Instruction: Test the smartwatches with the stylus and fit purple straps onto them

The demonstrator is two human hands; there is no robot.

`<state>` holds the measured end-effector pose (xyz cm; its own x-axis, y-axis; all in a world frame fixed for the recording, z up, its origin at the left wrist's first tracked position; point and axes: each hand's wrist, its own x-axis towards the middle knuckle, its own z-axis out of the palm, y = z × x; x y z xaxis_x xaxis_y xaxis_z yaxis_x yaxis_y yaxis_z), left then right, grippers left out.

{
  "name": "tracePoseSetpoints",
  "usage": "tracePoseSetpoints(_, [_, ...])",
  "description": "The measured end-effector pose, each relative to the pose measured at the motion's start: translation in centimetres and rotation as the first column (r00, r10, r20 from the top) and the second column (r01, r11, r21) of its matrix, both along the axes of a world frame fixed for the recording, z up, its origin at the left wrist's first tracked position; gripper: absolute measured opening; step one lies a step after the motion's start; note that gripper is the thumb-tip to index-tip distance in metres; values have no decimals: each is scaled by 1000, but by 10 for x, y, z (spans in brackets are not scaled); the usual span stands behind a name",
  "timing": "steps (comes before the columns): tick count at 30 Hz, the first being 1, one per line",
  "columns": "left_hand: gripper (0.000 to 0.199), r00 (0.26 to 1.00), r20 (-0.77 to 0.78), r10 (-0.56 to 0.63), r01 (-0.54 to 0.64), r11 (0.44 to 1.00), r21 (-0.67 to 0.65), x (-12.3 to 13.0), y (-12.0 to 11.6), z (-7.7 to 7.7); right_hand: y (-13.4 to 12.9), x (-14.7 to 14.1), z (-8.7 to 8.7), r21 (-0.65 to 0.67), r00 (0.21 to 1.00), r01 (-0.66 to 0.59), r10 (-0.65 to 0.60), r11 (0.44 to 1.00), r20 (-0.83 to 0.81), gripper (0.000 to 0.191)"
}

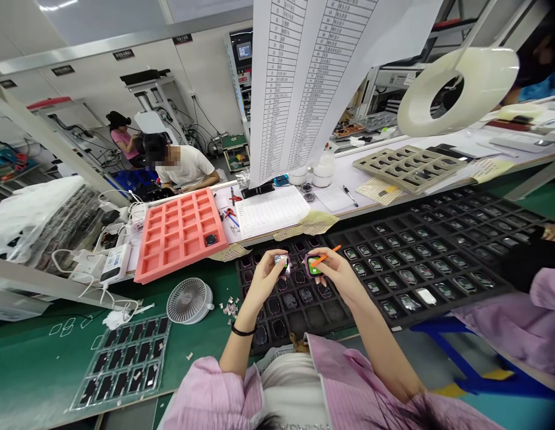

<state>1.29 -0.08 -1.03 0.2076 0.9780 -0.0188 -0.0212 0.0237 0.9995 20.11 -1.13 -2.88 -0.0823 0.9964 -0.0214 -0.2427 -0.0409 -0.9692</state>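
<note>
Pink sleeves [205, 388] border the counter's [26, 370] near edge, left grip [266, 276] pinching a small device [279, 259], right grip [339, 272] clasping a green-screened device [313, 270] plus orange stick [331, 252].

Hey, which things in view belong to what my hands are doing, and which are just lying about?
Likely in use:
small device in the left hand
green-screened device and orange stick at the right hand
black tray of similar devices beneath

Seemingly just lying about:
round fan
pen
small pale scraps
</note>
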Motion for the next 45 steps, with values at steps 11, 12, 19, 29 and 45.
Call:
tracePoseSetpoints(11, [56, 950, -255, -183, 242, 944, 226, -7, -13, 15, -2, -2, 3, 0, 1000, -24, 24, 1000, -13, 34])
tracePoseSetpoints(12, [53, 936, -317, -152, 248, 926, 286, -5, -14, 18, -3, -3, 4, 3, 1000, -20, 20, 1000, 1, 33])
tracePoseSetpoints(19, [48, 724, -685, 83, 441, 708, 552, 8, -5, 19, -12, -9, 11, 30, 987, -3, -2, 1000, 159, 37])
tracePoseSetpoints(29, [43, 851, -513, 111, 294, 707, 643, 3, -6, 22, -19, -8, 27, 10, 991, -130, 130, 991, 20, 44])
tracePoseSetpoints(45, [41, 918, -385, 92, 210, 712, 670, 4, -10, 18, -24, -16, 32, -81, 982, -160, 150, 984, -113, 42])
